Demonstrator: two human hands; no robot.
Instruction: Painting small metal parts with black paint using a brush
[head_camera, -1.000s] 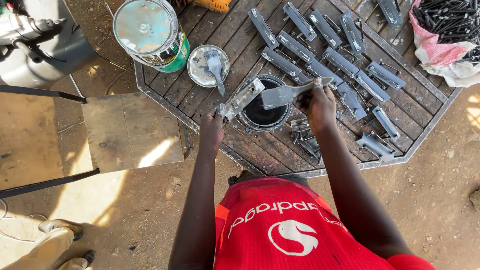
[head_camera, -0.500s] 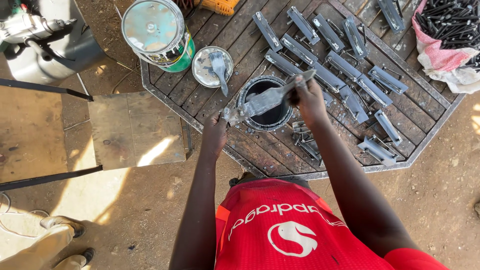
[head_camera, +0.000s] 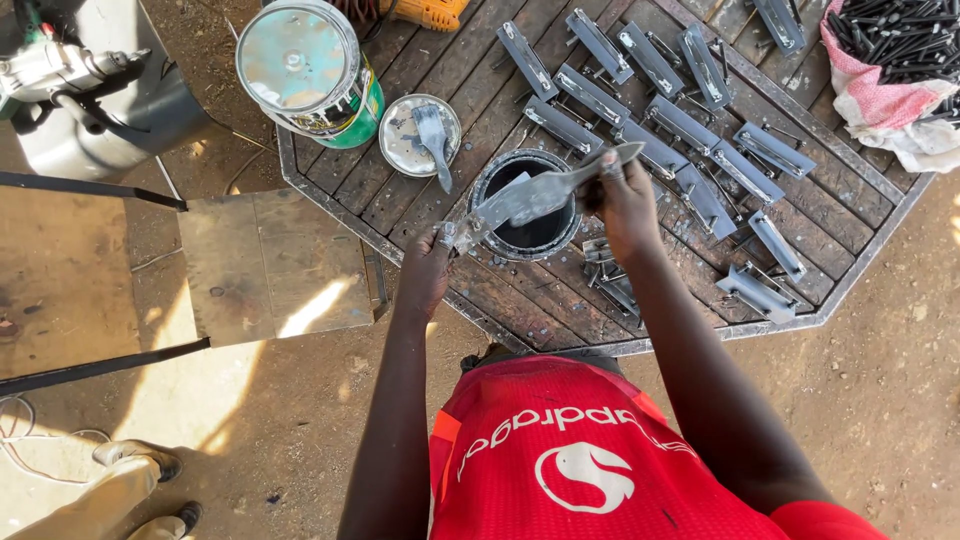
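From the head camera, looking straight down, the person's left hand (head_camera: 428, 268) grips the lower end of a long grey metal bracket (head_camera: 540, 192), its fingers clamped around that end, while the right hand (head_camera: 622, 200) pinches the upper end, fingers closed on it near the tip. The bracket is held slanting, lower at the left and higher at the right, directly above a small round tin of black paint (head_camera: 527, 208) that stands on the octagonal slatted worktop (head_camera: 700, 300). Just left of the tin lies a loose round lid (head_camera: 408, 140) with a paintbrush (head_camera: 434, 140) resting across it, and further left stands a larger green can (head_camera: 305, 75) with its silvery lid on. Rows of similar grey brackets (head_camera: 660, 150) lie spread over the right half of the worktop, a few more just beside the right wrist. At the top right a cloth (head_camera: 880, 100) holds a heap of dark rods (head_camera: 890, 40). The person wears a red shirt (head_camera: 580, 460). Another person's shoes (head_camera: 140, 480) show at the lower left on the dirt.
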